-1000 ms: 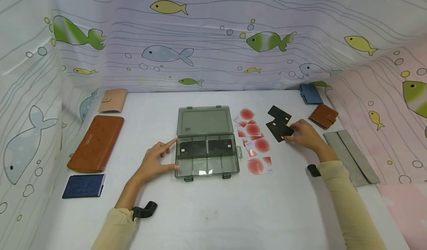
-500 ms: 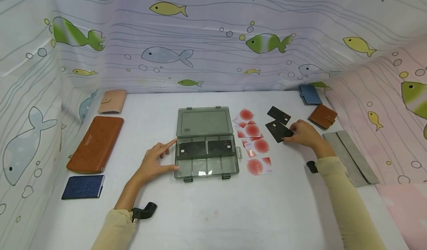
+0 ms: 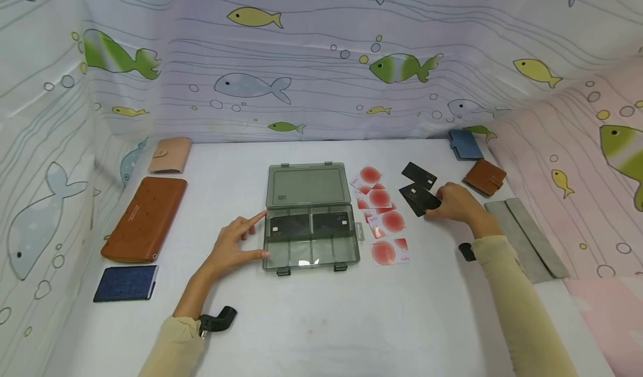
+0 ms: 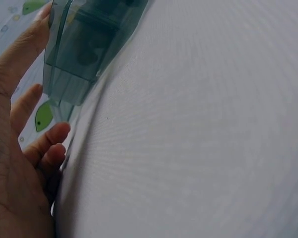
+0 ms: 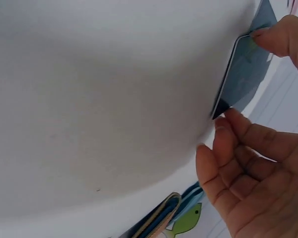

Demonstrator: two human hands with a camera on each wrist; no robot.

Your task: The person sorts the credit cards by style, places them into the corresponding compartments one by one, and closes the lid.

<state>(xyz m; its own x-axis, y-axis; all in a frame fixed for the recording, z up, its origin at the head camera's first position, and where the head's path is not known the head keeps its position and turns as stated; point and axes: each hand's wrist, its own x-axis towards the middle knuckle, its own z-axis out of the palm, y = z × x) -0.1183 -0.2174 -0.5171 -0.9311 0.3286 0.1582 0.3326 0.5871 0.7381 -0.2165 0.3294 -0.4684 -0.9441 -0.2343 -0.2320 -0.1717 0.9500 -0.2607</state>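
Observation:
In the head view, a smoky grey clear plastic case [image 3: 306,184] lies with its lid folded back. Two black VIP cards, one on the left [image 3: 290,226] and one on the right [image 3: 330,224], lie side by side in its divided base. Along the case's left edge, my left hand [image 3: 233,246] rests its spread thumb and index fingertip. My right hand [image 3: 457,203] pinches a black card [image 3: 427,198] between thumb and fingers, over another black card [image 3: 411,202]. A third black card [image 3: 420,174] lies just behind. The right wrist view shows the pinched card [image 5: 248,64] at a slant.
Several red-and-white cards [image 3: 384,251] lie in a column right of the case. A brown wallet [image 3: 143,218], a beige wallet [image 3: 169,154] and a dark blue booklet [image 3: 125,283] are at left. A blue wallet [image 3: 465,144], small brown wallet [image 3: 484,177] and grey folder [image 3: 527,240] are at right.
The pinched black card has shifted slightly left over the card beneath it, with the right hand. The left hand stays against the case.

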